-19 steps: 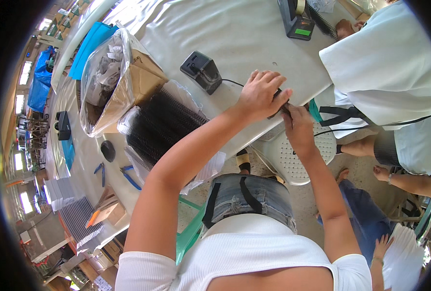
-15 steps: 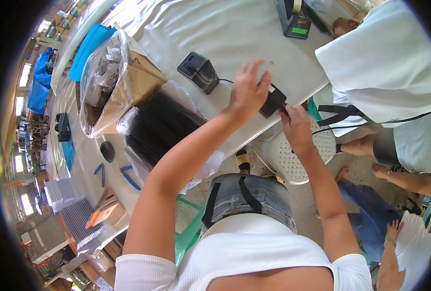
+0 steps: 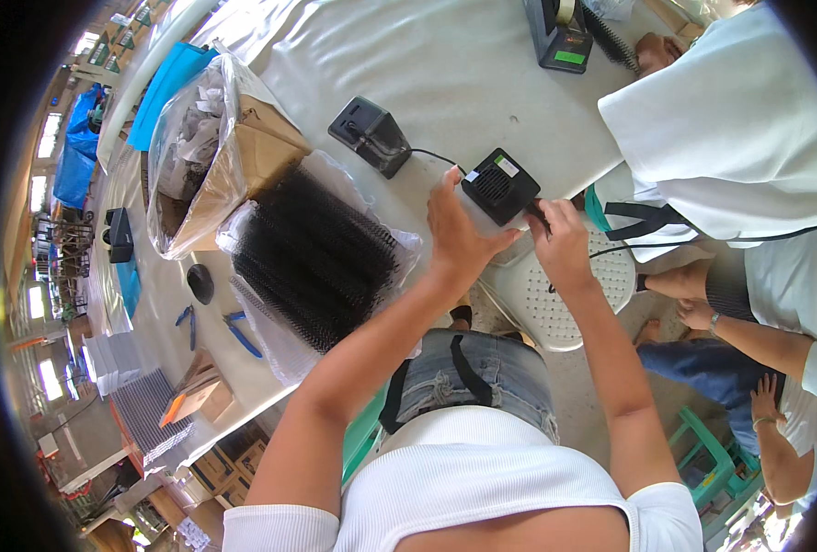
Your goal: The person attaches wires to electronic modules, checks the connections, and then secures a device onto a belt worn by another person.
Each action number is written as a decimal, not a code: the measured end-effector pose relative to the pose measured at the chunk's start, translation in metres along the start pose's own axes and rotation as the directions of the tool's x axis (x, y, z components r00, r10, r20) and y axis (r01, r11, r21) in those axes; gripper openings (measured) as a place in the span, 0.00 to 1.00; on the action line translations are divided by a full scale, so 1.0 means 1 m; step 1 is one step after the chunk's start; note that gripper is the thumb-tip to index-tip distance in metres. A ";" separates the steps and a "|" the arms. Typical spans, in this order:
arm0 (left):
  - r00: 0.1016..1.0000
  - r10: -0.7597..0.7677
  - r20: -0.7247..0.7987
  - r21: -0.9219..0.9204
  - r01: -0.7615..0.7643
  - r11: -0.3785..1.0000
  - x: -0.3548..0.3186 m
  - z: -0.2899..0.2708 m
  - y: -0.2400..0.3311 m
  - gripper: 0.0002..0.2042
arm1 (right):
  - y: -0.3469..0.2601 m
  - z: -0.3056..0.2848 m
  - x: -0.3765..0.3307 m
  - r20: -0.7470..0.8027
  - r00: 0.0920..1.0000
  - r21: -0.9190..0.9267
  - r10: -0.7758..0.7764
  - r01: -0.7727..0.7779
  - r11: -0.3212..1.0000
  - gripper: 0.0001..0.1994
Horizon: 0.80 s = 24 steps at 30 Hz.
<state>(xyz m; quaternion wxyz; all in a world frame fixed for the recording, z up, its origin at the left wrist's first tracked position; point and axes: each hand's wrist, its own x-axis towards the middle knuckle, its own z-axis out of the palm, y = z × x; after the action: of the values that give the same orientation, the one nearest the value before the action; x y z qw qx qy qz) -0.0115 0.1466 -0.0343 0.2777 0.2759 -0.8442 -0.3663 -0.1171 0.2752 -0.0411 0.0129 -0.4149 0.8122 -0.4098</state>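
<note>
A small black box with vent slots (image 3: 498,184) and a pale label lies near the table's front edge. My left hand (image 3: 459,225) is beside its left side, fingers extended and thumb spread apart, holding nothing. At the box's near right corner, the fingers of my right hand (image 3: 561,241) are pinched on a small dark piece, mostly hidden by the fingertips. A thin black cord joins the box to a black block-shaped device (image 3: 371,136) farther left. Another black cord (image 3: 647,244) runs from the right to behind my right wrist.
Left of my arms lies a stack of black bristly strips (image 3: 312,258) on plastic, by a plastic-lined carton (image 3: 266,152). Pliers (image 3: 243,333) and a computer mouse (image 3: 200,284) lie farther left. A tape dispenser (image 3: 557,37) stands at the back; a co-worker's sleeve (image 3: 721,129) is close right.
My left hand has come back from above the black box to its left side, uncovering the vented face. My right hand has stayed by its corner.
</note>
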 end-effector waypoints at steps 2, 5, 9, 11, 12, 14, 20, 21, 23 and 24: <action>1.000 -0.022 0.001 -0.010 0.022 1.000 0.000 0.003 -0.002 0.49 | 0.000 0.004 0.000 0.000 0.999 0.036 0.035 -0.035 0.999 0.11; 1.000 -0.015 -0.013 -0.034 0.014 0.999 0.001 0.008 -0.008 0.47 | 0.005 0.007 -0.002 -0.009 0.998 0.060 0.059 -0.059 0.996 0.10; 1.000 0.004 -0.019 -0.021 -0.005 1.000 0.001 0.006 -0.009 0.45 | -0.005 0.001 0.002 0.011 0.998 -0.045 0.054 -0.053 0.998 0.10; 0.999 -0.034 -0.006 -0.019 0.033 0.999 0.001 0.008 -0.008 0.44 | -0.001 0.003 0.002 -0.018 1.000 -0.121 -0.017 0.014 0.993 0.10; 0.999 -0.030 -0.020 -0.013 0.030 0.999 0.001 0.009 -0.009 0.44 | 0.000 0.003 0.003 -0.023 0.999 -0.125 -0.029 0.026 0.992 0.10; 0.999 -0.022 -0.047 0.000 0.022 1.000 -0.002 0.009 -0.011 0.44 | 0.002 0.005 0.004 -0.031 0.998 -0.133 -0.053 0.049 0.990 0.10; 0.997 0.026 -0.075 -0.015 -0.027 1.000 0.000 0.010 -0.011 0.43 | 0.012 0.006 0.004 -0.008 0.997 -0.081 -0.078 0.077 0.994 0.11; 0.996 0.030 -0.081 -0.016 -0.032 0.999 0.000 0.011 -0.012 0.43 | 0.013 0.007 0.004 -0.005 0.997 -0.080 -0.077 0.077 0.994 0.11; 0.995 0.039 -0.092 -0.019 -0.041 0.999 -0.001 0.013 -0.014 0.43 | 0.014 0.008 0.003 0.001 0.997 -0.080 -0.075 0.075 0.994 0.11; 0.995 0.044 -0.094 -0.024 -0.047 0.999 0.000 0.012 -0.015 0.43 | 0.014 0.009 0.004 -0.014 0.996 -0.075 -0.085 0.084 0.994 0.11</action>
<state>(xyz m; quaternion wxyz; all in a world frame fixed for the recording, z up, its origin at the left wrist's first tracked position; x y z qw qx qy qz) -0.0156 0.1441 -0.0528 0.3288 0.2698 -0.8314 -0.3576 -0.1260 0.2711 -0.0550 -0.0270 -0.4456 0.8087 -0.3831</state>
